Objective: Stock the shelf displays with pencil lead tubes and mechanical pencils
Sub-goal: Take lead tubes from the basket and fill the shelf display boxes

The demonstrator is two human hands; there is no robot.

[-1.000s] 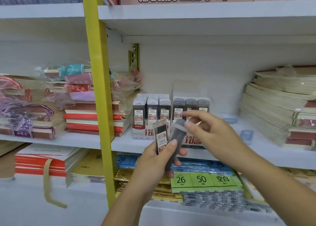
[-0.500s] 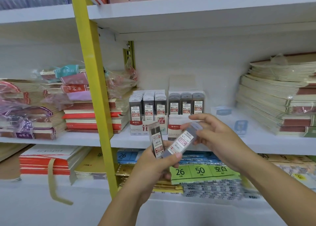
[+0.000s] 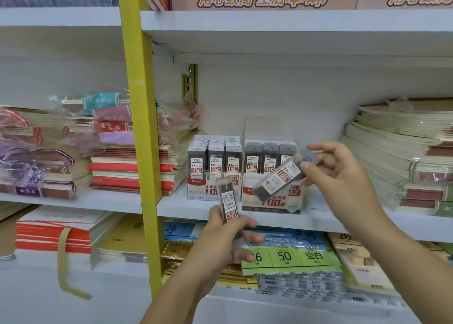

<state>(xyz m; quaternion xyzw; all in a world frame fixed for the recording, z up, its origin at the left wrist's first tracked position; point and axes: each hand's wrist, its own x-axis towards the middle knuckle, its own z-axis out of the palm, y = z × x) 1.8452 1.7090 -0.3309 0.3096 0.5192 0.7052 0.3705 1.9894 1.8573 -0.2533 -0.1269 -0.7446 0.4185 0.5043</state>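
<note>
The left hand (image 3: 220,242) is clamped round the lower end of one lead tube, the left tube (image 3: 228,201), holding it nearly upright just in front of and to the left of the 0.7 box (image 3: 282,202) on the shelf (image 3: 176,204). The right hand (image 3: 343,176) pinches the capped top of the right tube (image 3: 277,179) between thumb and fingertips. That tube is tilted, its lower end pointing down-left across the front of the 0.7 box. The hands are apart and the two tubes do not touch.

These tubes look like light, stiff, clear plastic with a smooth skin, so I judge them easy to lift but apt to slip or swing in a fingertip pinch. A hold on the flat sides close under the cap should keep the tube steady and leave the lower end free to go into the 0.7 box. Squeezing the cap itself might pop it loose.

Half a second ago the right tube lay against the left hand's thumb, close beside the left tube. It has since been drawn up and to the right, in front of the 0.7 box. A second ago the left hand held both tubes together. The 0.5 box (image 3: 201,190), left of the 0.7 box, looks unchanged.
</note>
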